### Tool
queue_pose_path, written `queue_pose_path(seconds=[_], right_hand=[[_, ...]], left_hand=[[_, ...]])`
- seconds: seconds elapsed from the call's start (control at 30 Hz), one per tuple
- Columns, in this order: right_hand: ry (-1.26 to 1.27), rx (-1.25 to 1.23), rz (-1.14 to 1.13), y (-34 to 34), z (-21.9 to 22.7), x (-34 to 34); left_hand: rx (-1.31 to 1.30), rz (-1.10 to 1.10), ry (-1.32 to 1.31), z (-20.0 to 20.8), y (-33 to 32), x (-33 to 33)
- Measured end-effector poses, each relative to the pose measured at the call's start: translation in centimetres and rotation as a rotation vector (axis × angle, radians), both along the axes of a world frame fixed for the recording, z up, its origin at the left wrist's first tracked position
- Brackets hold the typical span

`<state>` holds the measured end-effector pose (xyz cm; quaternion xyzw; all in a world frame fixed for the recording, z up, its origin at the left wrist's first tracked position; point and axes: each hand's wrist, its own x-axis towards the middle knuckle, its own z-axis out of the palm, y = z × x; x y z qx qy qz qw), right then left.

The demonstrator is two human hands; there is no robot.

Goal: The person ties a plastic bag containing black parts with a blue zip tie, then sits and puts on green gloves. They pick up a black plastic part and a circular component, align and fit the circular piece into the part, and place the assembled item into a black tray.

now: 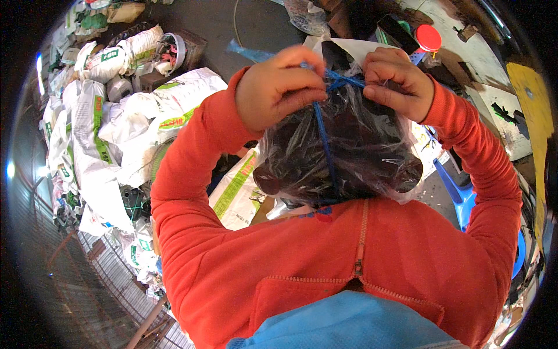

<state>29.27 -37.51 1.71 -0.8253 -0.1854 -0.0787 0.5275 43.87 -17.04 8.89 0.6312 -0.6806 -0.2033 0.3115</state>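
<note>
Close in front of my chest is a clear plastic bag (372, 148) packed with dark, rounded pieces whose kind I cannot make out. Blue plastic twine (323, 131) runs down over the bag and crosses at its top in a knot or loop. My left hand (286, 87) is closed, pinching the twine just left of the crossing, with a loose tail trailing to its upper left. On the other side, my right hand (398, 81) pinches the twine between thumb and fingers close to the crossing.
White printed sacks (93, 145) lie heaped on the left, beside a tipped round container (171, 53). A red-lidded jar (428, 38) stands beyond my right hand. Blue plastic legs (456, 189) show by my right arm, and a yellow metal bar (530, 116) runs along the right side.
</note>
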Motion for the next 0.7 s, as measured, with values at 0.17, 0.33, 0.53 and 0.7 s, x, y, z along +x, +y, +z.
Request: queue_pose_path(seconds=[0.17, 0.33, 0.53, 0.7], right_hand=[[-0.071, -0.023, -0.041, 0.2, -0.1, 0.2], [-0.092, -0.096, -0.036, -0.6, -0.7, 0.3], [-0.088, -0.002, -0.063, -0.1, -1.1, 0.4], [-0.049, -0.01, -0.046, 0.1, -0.8, 0.7]], left_hand=[[0.525, 0.132, 0.757, -0.8, -1.1, -0.6], [0.358, 0.301, 0.345, 0.8, -0.2, -0.6], [0.191, 0.397, 0.096, 1.3, 2.6, 1.2], [0.427, 0.401, 0.14, 0.5, 2.5, -0.6]])
